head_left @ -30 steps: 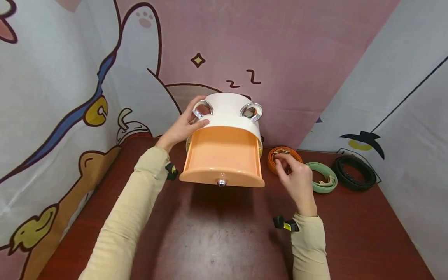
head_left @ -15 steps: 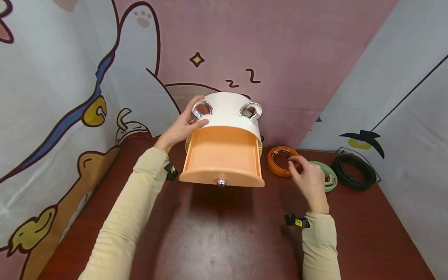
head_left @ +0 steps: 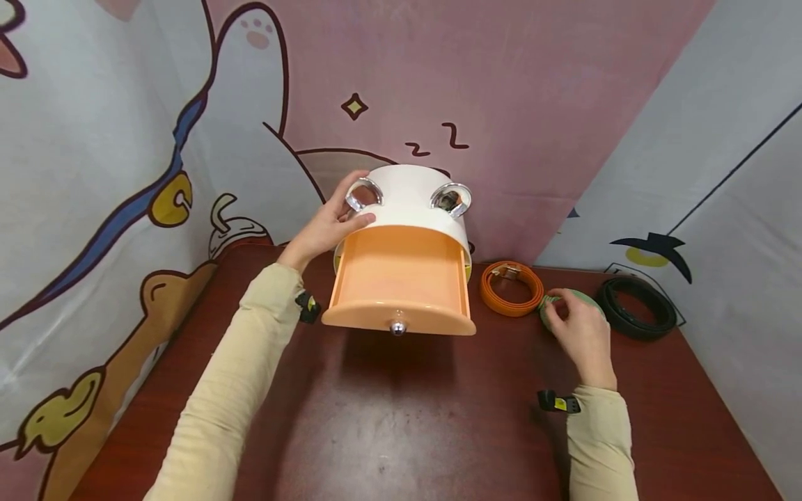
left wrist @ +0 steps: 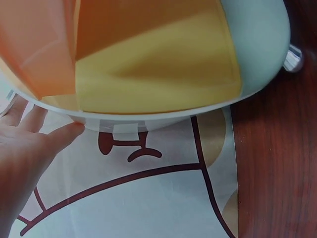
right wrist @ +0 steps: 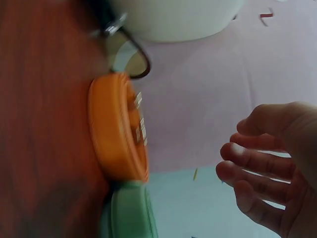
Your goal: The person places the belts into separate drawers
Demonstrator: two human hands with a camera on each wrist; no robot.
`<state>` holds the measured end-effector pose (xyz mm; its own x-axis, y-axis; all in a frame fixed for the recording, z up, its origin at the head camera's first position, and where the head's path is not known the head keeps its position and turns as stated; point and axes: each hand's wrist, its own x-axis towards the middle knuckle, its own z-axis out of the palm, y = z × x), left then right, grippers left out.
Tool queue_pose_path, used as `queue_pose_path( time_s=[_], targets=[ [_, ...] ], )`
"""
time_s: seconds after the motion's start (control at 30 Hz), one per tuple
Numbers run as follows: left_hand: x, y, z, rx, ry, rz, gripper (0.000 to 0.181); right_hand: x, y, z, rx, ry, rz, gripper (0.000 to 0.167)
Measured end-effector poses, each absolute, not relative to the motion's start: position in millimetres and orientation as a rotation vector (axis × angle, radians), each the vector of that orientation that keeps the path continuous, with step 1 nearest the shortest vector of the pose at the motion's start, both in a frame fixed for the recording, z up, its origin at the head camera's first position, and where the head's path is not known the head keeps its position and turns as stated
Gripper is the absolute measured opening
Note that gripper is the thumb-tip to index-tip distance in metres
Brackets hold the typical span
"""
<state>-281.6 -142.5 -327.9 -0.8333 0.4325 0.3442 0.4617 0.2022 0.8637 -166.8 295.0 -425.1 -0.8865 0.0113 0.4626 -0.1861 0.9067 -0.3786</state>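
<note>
A white box [head_left: 404, 195] with two silver rings on top stands at the back, its orange drawer [head_left: 401, 278] pulled out towards me. My left hand [head_left: 326, 229] rests on the box's upper left side, thumb on the top near the front edge. In the left wrist view its thumb touches the box's outer wall beside the rim. My right hand [head_left: 584, 334] hovers at a coiled green belt [head_left: 590, 300] and partly hides it; contact cannot be told. In the right wrist view its fingers are loosely bent, with nothing held.
Left of the green belt lies a coiled orange belt [head_left: 507, 308] with a metal buckle. To the right is a coiled black belt [head_left: 645, 331]. All sit on the brown table [head_left: 476, 417] near the back, where printed cloth walls [head_left: 532, 104] rise behind and beside it.
My right hand has moved right, from over the orange belt to the green belt. My left hand, the box and the drawer stay where they were.
</note>
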Motion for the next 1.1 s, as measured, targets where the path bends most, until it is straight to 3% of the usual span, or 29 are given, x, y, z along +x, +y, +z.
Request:
queue_pose_path(
  time_s=[0.8, 0.9, 1.1],
  targets=[
    [-280, -144, -316, -0.889, -2.475, -1.594, 0.077, -168, 379, -455, 0.086, -2.857, 0.596, 0.042],
    [-273, -142, -308, -0.896, -2.463, -1.620, 0.079, -168, 385, -458, -0.023, -2.863, 0.600, 0.048],
    [-261, -138, -296, -0.919, -2.420, -1.725, 0.082, -168, 392, -465, -0.374, -2.932, 0.679, 0.075]
  ],
)
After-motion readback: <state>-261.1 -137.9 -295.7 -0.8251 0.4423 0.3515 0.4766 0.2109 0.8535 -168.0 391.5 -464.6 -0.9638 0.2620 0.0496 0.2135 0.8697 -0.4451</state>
